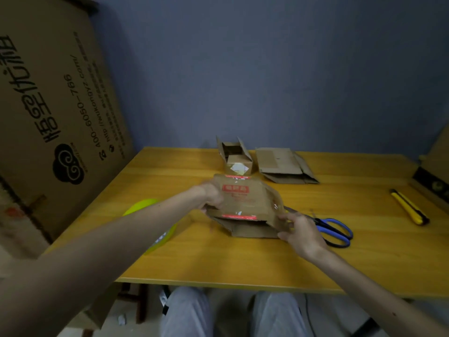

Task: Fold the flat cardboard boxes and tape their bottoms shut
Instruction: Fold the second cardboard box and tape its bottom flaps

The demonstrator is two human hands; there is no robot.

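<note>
A small brown cardboard box [245, 203] with red print is held just above the middle of the yellow table [218, 259], partly opened, its flaps hanging out below. My left hand [212, 194] grips its left edge. My right hand [300, 229] holds its lower right corner. Behind it stands a folded open-topped box [234, 156]. To that box's right lies a pile of flat cardboard boxes [284, 166]. A yellow-green roll of tape [148, 210] lies at the left, mostly hidden by my left forearm.
Blue-handled scissors [334, 231] lie just right of my right hand. A yellow utility knife [409, 210] rests near the table's right edge. A big printed carton [56, 98] leans against the wall at the left. My knees show below the table's front edge.
</note>
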